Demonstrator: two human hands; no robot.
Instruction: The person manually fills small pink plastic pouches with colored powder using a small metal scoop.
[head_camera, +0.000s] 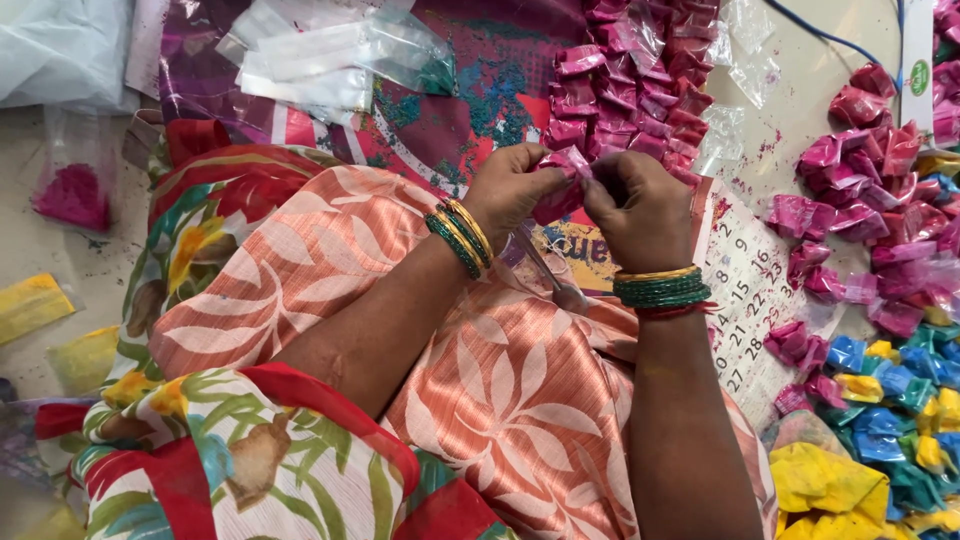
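Far left floor: a clear plastic bag with magenta powder in its bottom (72, 190) lies on the pale floor, and a flat yellow packet (30, 305) lies below it.
Top centre: a loose bundle of empty clear plastic pouches (320, 60) rests on a sheet stained pink and teal.
Lap: orange cloth with a white leaf pattern (500, 390) covers the knees beneath both forearms.
Left hand (510, 190): fingers clenched on the left end of a small pink powder-filled plastic packet (562, 180); gold and green bangles (460, 235) sit on the wrist.
Packet position: held between both hands above the lap, just in front of the pink heap.
Right hand (640, 210): fingertips pinched tight on the packet's right end; a stack of green bangles (660, 290) circles the wrist.
Behind the hands: a heap of finished pink packets (640, 80) is piled on the stained sheet.
Right floor: more pink packets (860, 200) lie scattered over a printed calendar sheet (745, 290).
Lower right: blue and yellow packets (900, 400) are mixed together, beside a crumpled yellow plastic bag (825, 490).
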